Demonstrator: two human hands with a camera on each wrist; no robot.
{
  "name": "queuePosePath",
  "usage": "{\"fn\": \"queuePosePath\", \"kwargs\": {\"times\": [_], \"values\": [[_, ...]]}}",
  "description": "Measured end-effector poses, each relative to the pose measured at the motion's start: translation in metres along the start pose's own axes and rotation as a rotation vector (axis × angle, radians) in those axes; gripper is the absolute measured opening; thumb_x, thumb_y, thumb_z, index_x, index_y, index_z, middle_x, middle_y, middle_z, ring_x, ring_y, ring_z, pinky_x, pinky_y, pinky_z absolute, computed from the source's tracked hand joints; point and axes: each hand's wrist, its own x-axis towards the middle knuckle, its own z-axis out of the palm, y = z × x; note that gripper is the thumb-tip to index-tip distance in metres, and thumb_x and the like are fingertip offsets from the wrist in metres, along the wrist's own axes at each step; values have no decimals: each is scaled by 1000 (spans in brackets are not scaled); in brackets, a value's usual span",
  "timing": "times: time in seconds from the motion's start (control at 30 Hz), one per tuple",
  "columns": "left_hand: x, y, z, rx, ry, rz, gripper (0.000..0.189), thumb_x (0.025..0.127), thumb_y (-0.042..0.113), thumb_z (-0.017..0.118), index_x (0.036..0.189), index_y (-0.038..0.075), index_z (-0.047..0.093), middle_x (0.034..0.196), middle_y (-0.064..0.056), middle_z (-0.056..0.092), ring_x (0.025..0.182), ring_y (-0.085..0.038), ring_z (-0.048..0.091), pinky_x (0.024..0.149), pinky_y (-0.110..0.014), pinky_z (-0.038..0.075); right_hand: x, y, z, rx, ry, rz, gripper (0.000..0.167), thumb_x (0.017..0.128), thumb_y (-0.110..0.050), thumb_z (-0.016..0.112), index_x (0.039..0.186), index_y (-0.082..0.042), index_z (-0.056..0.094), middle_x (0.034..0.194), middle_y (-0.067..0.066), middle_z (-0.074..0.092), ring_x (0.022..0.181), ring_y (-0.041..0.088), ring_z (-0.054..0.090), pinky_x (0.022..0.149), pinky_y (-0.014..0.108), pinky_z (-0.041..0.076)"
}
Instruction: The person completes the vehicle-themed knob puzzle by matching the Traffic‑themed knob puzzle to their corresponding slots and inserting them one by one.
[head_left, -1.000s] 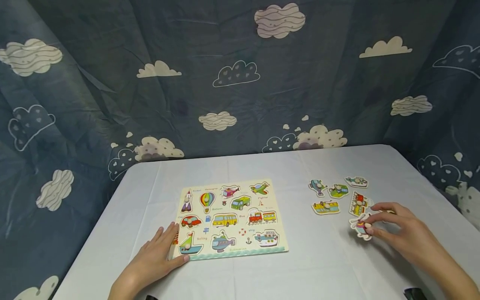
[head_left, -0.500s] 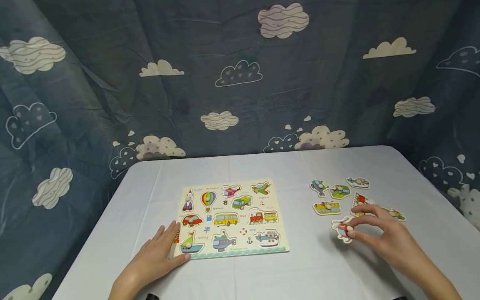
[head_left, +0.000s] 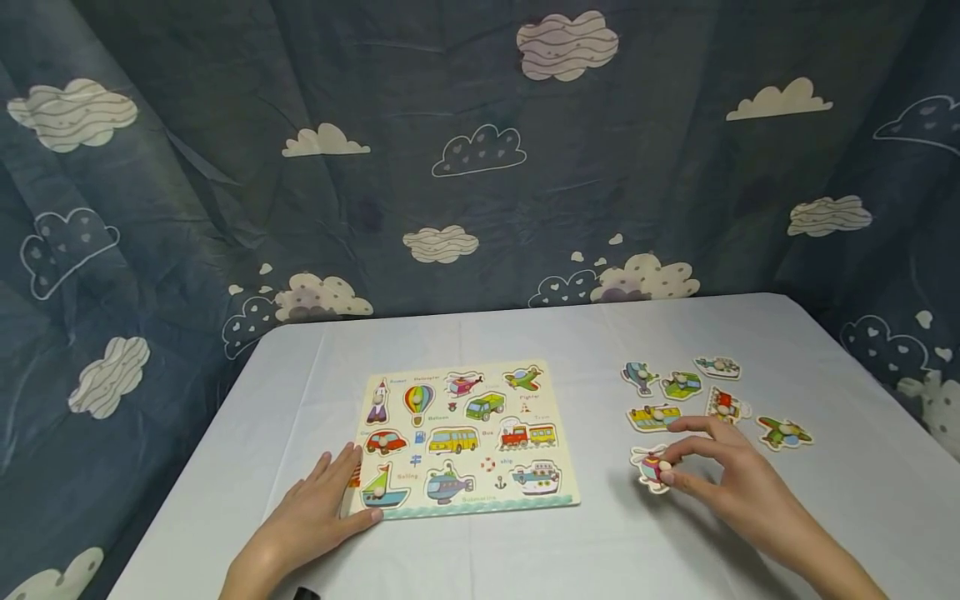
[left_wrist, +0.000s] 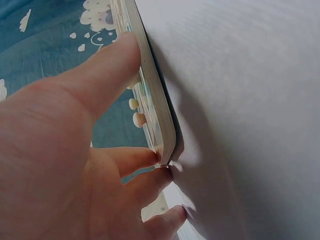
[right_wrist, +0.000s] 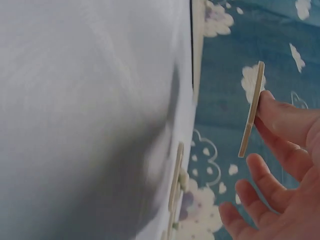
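Observation:
My right hand [head_left: 731, 479] pinches a pink-and-blue helicopter puzzle piece [head_left: 648, 469] by its knob, thumb against forefinger. In the right wrist view the piece [right_wrist: 252, 110] shows edge-on, held above the white tabletop, with the other fingers spread below. My left hand [head_left: 307, 508] lies along the left edge of a cream vehicle puzzle board [head_left: 480, 493], thumb at the lower left corner. The left wrist view has its thumb and fingertips on the board's edge [left_wrist: 159, 107]. Knobs show on the rocket [head_left: 378, 402], the red car [head_left: 386, 442] and the sailboat [head_left: 384, 488] in the board.
Several loose knobbed pieces lie right of the board: a submarine [head_left: 638, 377], a green truck [head_left: 682, 385], a ship [head_left: 717, 367], a yellow bus [head_left: 652, 418], a train [head_left: 726, 406] and a green plane [head_left: 784, 433]. A dark cloud-print cloth [head_left: 480, 225] hangs behind the table.
My right hand has carried the helicopter piece leftward, away from the other loose pieces, uncovering the plane and train. My left hand has stayed on the board's edge.

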Motion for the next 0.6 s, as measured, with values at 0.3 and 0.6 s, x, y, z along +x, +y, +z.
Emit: {"fn": "queuePosePath", "kwargs": {"times": [0.3,0.6], "values": [[0,0,-1,-1,-7,-14,101,79,65,69,153,5,34,157,-14,32,144,-44,19,107,-69,21,16,-13,10,2,-96,0,26,73,-19,88,82,-34,69,122,3,60,119,32,49,92,57,39],[0,1,-1,-9,-10,-16,101,79,65,69,153,6,34,157,-13,33,144,-44,19,107,-69,22,36,-21,18,44,-131,0,23,77,-17,86,83,-33,69,124,2,58,122,34,47,96,58,38]]}}
